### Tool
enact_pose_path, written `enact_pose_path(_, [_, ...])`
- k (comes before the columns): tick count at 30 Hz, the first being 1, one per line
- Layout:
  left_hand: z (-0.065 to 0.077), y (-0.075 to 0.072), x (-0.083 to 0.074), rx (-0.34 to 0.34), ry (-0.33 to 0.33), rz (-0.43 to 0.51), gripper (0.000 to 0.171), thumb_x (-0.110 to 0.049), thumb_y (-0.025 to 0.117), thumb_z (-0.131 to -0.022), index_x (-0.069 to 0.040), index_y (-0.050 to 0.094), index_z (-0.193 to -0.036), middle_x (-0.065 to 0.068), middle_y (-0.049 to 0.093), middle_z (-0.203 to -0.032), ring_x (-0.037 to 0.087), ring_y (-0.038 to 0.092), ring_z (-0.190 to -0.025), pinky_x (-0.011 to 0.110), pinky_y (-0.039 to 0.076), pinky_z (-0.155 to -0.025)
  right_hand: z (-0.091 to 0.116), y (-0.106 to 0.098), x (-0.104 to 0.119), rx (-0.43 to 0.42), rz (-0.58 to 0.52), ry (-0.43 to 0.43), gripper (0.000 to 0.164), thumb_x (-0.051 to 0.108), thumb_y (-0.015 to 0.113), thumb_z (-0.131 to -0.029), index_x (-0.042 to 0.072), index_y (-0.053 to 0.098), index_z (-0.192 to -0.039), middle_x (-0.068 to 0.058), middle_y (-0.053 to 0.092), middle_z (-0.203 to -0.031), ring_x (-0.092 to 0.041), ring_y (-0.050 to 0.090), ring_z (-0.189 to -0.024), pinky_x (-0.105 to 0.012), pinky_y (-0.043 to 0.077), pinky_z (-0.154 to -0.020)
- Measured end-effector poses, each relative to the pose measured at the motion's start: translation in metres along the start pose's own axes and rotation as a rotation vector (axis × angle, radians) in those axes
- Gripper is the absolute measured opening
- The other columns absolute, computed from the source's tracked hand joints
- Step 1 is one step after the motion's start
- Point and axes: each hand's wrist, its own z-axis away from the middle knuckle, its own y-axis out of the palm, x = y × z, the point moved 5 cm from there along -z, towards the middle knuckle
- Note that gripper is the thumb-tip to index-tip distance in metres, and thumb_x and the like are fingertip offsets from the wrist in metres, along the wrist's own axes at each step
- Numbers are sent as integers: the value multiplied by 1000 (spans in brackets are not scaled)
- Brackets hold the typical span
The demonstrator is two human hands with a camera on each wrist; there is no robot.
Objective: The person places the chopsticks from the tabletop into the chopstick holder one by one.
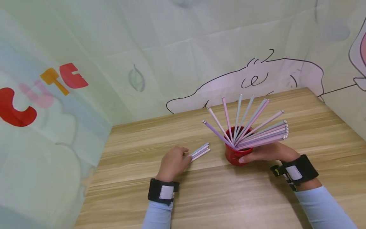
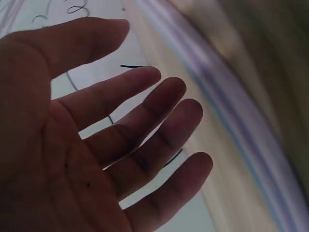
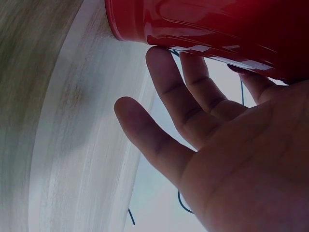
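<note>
On the table, my right hand (image 1: 268,152) grips a red cup (image 1: 235,158), its thumb across the near side. In the right wrist view, fingers of this hand (image 3: 207,125) touch the cup's glossy wall. Many slim pastel sticks (image 1: 254,119) that look like pencils fan out of the cup, pink, purple, white and pale blue-green. To the left, my left hand (image 1: 174,162) is beside a small bundle of similar sticks (image 1: 201,151) lying on the wood, covering their near ends. The left wrist view shows that hand (image 2: 96,130) with fingers spread and relaxed, apart from the blurred bundle (image 2: 222,92).
The wood-grain table (image 1: 137,143) runs back to a wall covered with a printed cloth (image 1: 154,41). Line drawings and coloured letters (image 1: 64,76) mark this cloth. Black straps (image 1: 300,168) with cameras circle both wrists.
</note>
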Motion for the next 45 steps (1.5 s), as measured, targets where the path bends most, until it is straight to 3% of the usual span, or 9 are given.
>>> enact_pose_path(6, [7, 9, 13, 5, 3, -72, 22, -15, 80, -84, -5, 77, -103, 4, 65, -84, 16, 55, -71, 33, 48, -59, 0, 0, 1, 5, -14, -5, 79, 17, 93, -73, 6, 51, -139, -3, 62, -128, -21, 56, -114, -21, 43, -99])
enact_pose_path(14, [7, 10, 17, 13, -12, -21, 17, -14, 83, -82, -7, 74, -95, 0, 56, -80, 16, 50, -70, 34, 45, -61, -1, -1, 2, 2, 9, -28, 79, 16, 93, -73, 4, 50, -139, -5, 62, -128, -22, 56, -113, -21, 43, -99])
enact_pose_path(22, [6, 11, 18, 21, -7, 5, 9, -11, 80, -85, -12, 71, -88, -2, 58, -79, 16, 52, -72, 34, 45, -63, -1, -1, 1, -1, 35, -38, 79, 16, 92, -72, 3, 50, -138, -4, 61, -127, -21, 56, -113, -22, 43, -99])
enact_pose_path(26, [6, 2, 14, -20, 0, 28, 6, -12, 76, -89, -10, 71, -92, -3, 60, -80, 14, 52, -70, 31, 44, -61, -1, 0, 1, 3, 18, -28, 80, 16, 92, -73, 4, 49, -139, -4, 61, -128, -21, 56, -114, -22, 43, -99])
enact_pose_path(29, [8, -13, 6, -101, 30, 88, 6, -11, 72, -93, -9, 69, -98, -3, 61, -82, 14, 53, -69, 30, 44, -60, -1, 0, 0, 5, 1, -11, 80, 17, 92, -73, 5, 49, -139, -3, 61, -129, -21, 56, -115, -22, 43, -99])
enact_pose_path(36, [18, -60, -19, -383, 204, 366, 36, -1, 69, -94, -3, 61, -129, 5, 65, -93, 15, 62, -82, 31, 54, -68, 0, -1, 1, 2, 13, -23, 80, 15, 92, -72, 3, 49, -139, -4, 61, -128, -22, 56, -113, -22, 44, -98])
enact_pose_path(40, [28, -79, -28, -486, 260, 732, 29, 1, 68, -94, 3, 64, -122, 13, 67, -97, 21, 68, -87, 31, 59, -76, 0, -1, 1, -4, 14, -24, 80, 15, 93, -72, 4, 50, -139, -3, 62, -128, -21, 56, -113, -22, 43, -98])
enact_pose_path(43, [34, -89, -34, -519, 296, 1007, 22, 2, 67, -95, 9, 60, -115, 20, 68, -102, 25, 71, -90, 34, 59, -79, 0, -1, 1, -8, -1, -6, 80, 16, 93, -72, 6, 50, -139, -1, 62, -128, -20, 56, -114, -22, 43, -98])
enact_pose_path(45, [38, -93, -40, -538, 316, 1112, 22, 1, 67, -95, 10, 57, -113, 22, 70, -104, 28, 71, -92, 36, 60, -79, 0, -1, 1, -10, 4, -12, 80, 17, 93, -72, 6, 50, -139, -1, 62, -128, -20, 56, -114, -22, 43, -98])
